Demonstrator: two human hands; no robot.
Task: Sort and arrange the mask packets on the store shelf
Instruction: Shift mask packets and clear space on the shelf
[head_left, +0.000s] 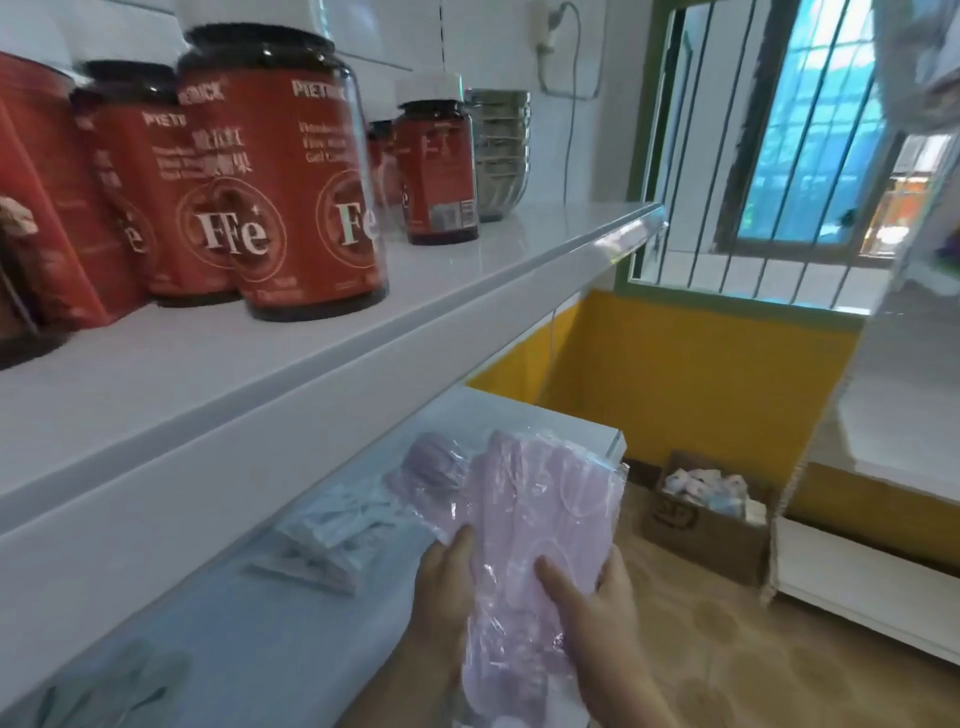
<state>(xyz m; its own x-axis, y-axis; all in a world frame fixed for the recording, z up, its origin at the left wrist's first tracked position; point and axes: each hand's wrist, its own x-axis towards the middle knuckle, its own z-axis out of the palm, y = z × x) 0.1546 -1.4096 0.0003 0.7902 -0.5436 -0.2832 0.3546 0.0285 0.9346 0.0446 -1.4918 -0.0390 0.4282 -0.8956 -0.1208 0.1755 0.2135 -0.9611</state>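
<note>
both hands on pink mask packet (540, 519) above lower shelf (291, 639) near edge: left hand (441, 577) grasping left side, right hand (597, 597) clasping right, thumb across front. likely squaring before laying beside purple packet (431, 467), blue packets (332, 530) left.

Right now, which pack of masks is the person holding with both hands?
The pink mask packet, held between the left hand and right hand. The purple packet and the light blue packets lie untouched on the lower shelf.
</note>
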